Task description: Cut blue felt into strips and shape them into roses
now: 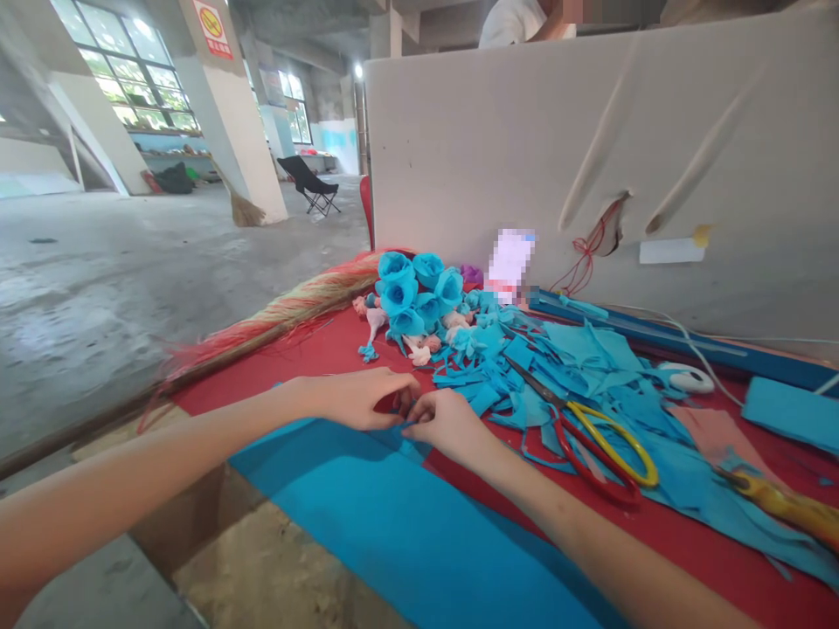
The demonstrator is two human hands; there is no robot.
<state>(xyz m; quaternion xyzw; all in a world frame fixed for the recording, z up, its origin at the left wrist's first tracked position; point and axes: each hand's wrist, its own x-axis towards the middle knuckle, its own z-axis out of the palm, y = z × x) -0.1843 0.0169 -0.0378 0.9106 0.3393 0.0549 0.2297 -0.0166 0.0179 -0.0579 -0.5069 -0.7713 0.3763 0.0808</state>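
A long blue sheet of crepe paper (393, 524) spreads from the red table down over its near edge. My left hand (367, 397) has its fingers curled at the sheet's far edge, thumb and fingertips pinched on the paper. Right beside it, my right hand (446, 424) pinches the same edge, and the two sets of fingertips almost meet. Just beyond my hands sits a bunch of blue paper flowers (399, 293). Scissors (583, 428) with one red and one yellow handle lie on blue paper scraps (590, 349) to the right.
Pink-and-white paper pieces (423, 348) lie by the flowers. A phone (509, 262) leans against the grey panel (459, 157). On the right are a white roundish object (685, 378) and a yellow-handled tool (786, 502). Straw-like strands (294, 301) line the table's left edge.
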